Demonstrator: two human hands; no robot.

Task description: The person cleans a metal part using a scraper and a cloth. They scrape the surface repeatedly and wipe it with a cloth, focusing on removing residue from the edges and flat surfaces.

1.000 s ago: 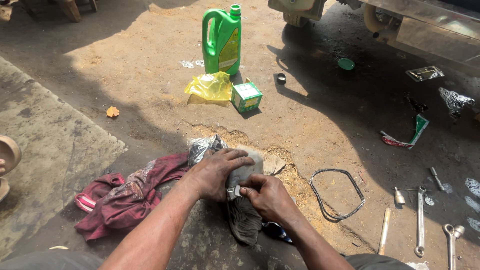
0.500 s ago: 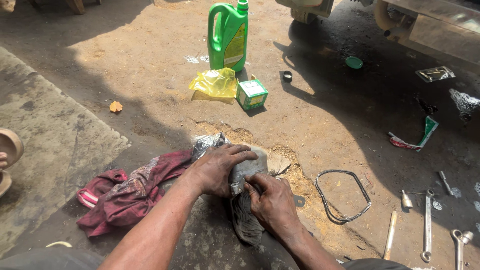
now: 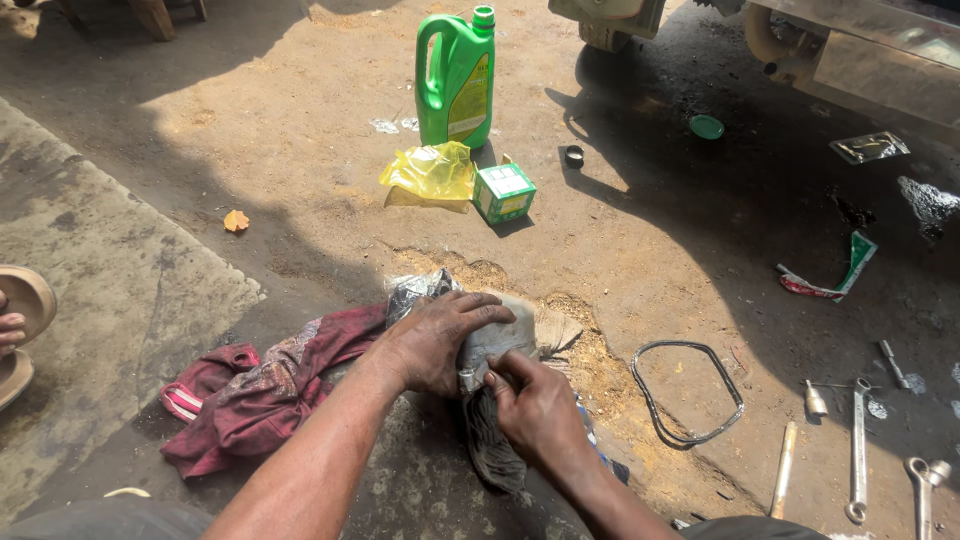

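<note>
My left hand lies over a grey, greasy metal part on the dirt ground and grips it from the top. My right hand pinches the lower front of the same part, above a dark grimy rag that hangs from it. A crumpled piece of clear plastic pokes out behind my left hand. A dark red cloth lies bunched to the left of my forearm.
A green oil jug, a yellow plastic bag and a small green-and-white box stand further off. A black rubber gasket loop and spanners lie at the right. A vehicle underside is top right; a sandalled foot at the left.
My hands stay on the grey part; my right hand has shifted slightly on its lower front. The camera view has drifted a little.
</note>
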